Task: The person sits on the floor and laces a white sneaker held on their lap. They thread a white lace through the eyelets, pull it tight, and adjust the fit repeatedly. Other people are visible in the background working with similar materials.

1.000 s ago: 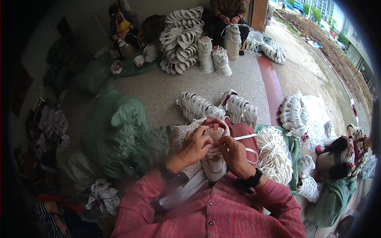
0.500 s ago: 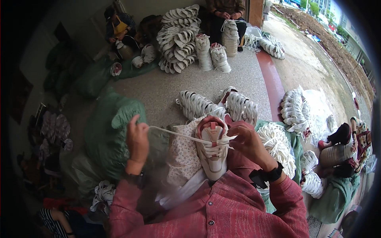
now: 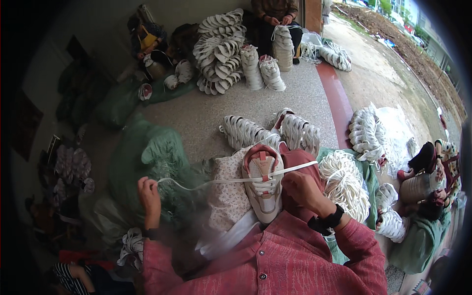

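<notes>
A white and pink sneaker [image 3: 264, 189] rests on my lap over a patterned cloth [image 3: 223, 196], toe toward me. A white lace [image 3: 211, 182] runs through its eyelets and stretches out to the left. My left hand [image 3: 149, 194] is far out to the left, pinching the lace's end taut. My right hand [image 3: 301, 189] sits against the shoe's right side, closed on the shoe and the other part of the lace. A black watch is on my right wrist.
Bundles of white shoe uppers [image 3: 248, 132] lie on the floor ahead, taller stacks [image 3: 219, 51] further back. A pile of white laces [image 3: 344, 184] is at my right. Green sacks [image 3: 147, 157] are at my left. Another person [image 3: 275, 12] sits at the far end.
My left hand left the shoe and pulled the lace out leftward, further and lower now. My right hand stayed at the shoe.
</notes>
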A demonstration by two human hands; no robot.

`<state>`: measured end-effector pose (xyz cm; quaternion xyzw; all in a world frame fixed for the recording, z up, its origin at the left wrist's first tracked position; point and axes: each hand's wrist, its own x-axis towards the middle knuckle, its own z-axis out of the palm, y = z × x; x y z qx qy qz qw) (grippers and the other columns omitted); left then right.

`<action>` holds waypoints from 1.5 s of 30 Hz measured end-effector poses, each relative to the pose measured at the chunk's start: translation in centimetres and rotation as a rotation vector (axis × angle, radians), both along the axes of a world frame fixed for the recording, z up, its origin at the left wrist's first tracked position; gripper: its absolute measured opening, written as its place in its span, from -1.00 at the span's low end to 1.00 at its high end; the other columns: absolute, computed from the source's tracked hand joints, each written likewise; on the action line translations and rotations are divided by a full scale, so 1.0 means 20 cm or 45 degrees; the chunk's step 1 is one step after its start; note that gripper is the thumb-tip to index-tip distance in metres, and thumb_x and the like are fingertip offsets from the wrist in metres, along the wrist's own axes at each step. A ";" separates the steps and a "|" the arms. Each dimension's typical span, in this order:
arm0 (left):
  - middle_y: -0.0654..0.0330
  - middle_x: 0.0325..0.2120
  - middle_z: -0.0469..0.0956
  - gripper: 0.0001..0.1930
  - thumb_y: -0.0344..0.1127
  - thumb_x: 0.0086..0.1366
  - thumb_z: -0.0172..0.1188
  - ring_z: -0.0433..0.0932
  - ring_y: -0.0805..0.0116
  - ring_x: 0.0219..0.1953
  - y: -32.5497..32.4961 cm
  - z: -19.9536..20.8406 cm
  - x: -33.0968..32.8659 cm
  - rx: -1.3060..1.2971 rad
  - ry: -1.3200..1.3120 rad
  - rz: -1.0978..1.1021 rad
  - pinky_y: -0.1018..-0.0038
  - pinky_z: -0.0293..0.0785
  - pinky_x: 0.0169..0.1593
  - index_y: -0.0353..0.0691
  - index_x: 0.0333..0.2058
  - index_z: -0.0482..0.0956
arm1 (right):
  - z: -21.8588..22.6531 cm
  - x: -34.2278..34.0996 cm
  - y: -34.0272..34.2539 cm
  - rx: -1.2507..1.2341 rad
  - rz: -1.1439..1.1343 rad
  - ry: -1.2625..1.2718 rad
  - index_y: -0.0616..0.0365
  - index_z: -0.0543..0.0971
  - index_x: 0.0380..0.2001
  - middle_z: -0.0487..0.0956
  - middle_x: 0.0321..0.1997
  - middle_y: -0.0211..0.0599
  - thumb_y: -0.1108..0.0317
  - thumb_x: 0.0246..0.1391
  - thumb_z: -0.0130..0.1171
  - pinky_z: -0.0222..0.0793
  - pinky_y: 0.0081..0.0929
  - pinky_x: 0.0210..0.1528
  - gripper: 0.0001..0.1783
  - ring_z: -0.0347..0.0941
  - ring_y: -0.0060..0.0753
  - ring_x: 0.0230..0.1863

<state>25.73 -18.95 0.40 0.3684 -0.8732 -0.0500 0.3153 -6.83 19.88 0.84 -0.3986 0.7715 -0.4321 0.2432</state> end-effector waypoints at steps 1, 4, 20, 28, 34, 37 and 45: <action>0.02 -0.08 0.48 -0.89 -0.45 0.19 0.21 0.45 0.02 0.04 0.06 0.00 -0.09 0.134 0.035 -0.062 0.26 0.38 0.10 -0.29 -0.29 0.54 | -0.02 0.02 -0.03 -0.133 0.030 0.201 0.23 0.58 -0.28 0.60 -0.35 -0.12 0.35 0.19 0.14 0.49 -0.33 -0.36 -0.84 0.59 -0.17 -0.39; 0.06 -0.15 0.53 -0.81 -0.45 0.13 0.30 0.51 0.06 -0.03 0.30 0.04 -0.35 0.313 0.146 -0.460 0.29 0.41 0.07 -0.27 -0.25 0.57 | -0.04 0.03 -0.10 -0.198 0.068 0.424 0.18 0.54 -0.27 0.58 -0.25 -0.06 0.36 0.16 0.11 0.50 -0.17 -0.28 -0.86 0.56 0.05 -0.27; 0.10 -0.28 0.41 -0.80 -0.33 0.15 0.36 0.51 0.09 -0.19 0.92 0.09 -0.95 0.525 -0.004 -0.973 0.27 0.46 -0.14 -0.23 -0.34 0.51 | 0.01 0.08 -0.17 0.109 0.256 0.924 0.22 0.40 -0.26 0.50 -0.32 -0.13 0.42 0.07 0.07 0.47 -0.22 -0.47 -0.83 0.56 -0.08 -0.42; 0.13 -0.41 0.55 -0.84 -0.28 0.15 0.33 0.60 0.03 -0.36 0.98 0.11 -0.97 0.397 -0.113 -0.853 0.20 0.50 -0.31 -0.17 -0.40 0.53 | -0.08 0.03 -0.19 -0.006 0.231 0.858 0.16 0.48 -0.27 0.51 -0.34 -0.21 0.33 0.06 0.16 0.45 -0.23 -0.45 -0.81 0.54 -0.11 -0.39; 0.15 -0.45 0.53 -0.90 -0.36 0.10 0.26 0.58 0.08 -0.39 0.94 0.10 -1.01 0.135 -0.115 -1.068 0.26 0.50 -0.37 -0.18 -0.43 0.51 | -0.06 0.02 -0.20 0.026 0.327 1.068 0.15 0.48 -0.30 0.48 -0.37 -0.27 0.34 0.04 0.13 0.45 -0.30 -0.43 -0.83 0.53 -0.24 -0.39; 0.20 -0.49 0.49 -0.91 -0.34 0.05 0.22 0.56 0.21 -0.41 0.89 0.10 -1.04 -0.355 -0.156 -1.273 0.35 0.46 -0.44 -0.15 -0.47 0.50 | -0.04 0.02 -0.20 -0.045 0.415 1.298 0.18 0.48 -0.23 0.50 -0.31 -0.28 0.25 0.02 0.16 0.47 -0.32 -0.38 -0.71 0.57 -0.30 -0.36; 0.33 -0.52 0.46 -0.89 -0.30 0.02 0.21 0.45 0.53 -0.48 0.68 0.14 -1.03 -1.079 -0.189 -1.894 0.59 0.26 -0.55 -0.19 -0.47 0.57 | 0.01 -0.08 -0.16 -0.193 0.885 1.197 0.13 0.63 -0.30 0.59 -0.24 -0.26 0.30 0.04 0.19 0.48 -0.43 -0.32 -0.82 0.57 -0.30 -0.34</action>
